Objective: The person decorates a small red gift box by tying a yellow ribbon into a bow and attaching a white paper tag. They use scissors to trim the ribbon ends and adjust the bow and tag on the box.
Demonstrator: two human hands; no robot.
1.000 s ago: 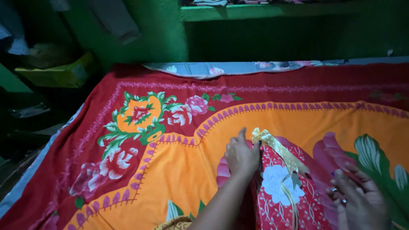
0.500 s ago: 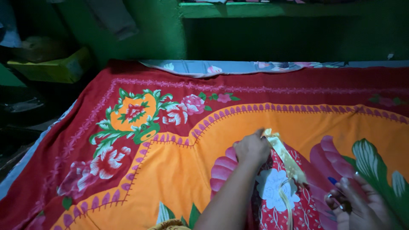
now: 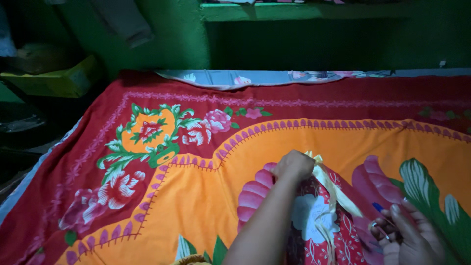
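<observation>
The bed's floral spread in red and orange filled most of the frame. Low and right of centre lay my red patterned gift box. My left hand kept its grip clamped on the box's top corner, beside the yellow ribbon. At lower right, my right hand pinched a blue-tipped pen.

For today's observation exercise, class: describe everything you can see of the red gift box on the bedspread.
The red gift box is wrapped in red paper with a white leafy pattern. A large white flower decoration sits on top, crossed by a pale yellow ribbon running diagonally. It lies on the orange floral bedspread, its near end cut off by the frame. The left hand grips its far corner by the ribbon; the right hand sits beside it.
</observation>
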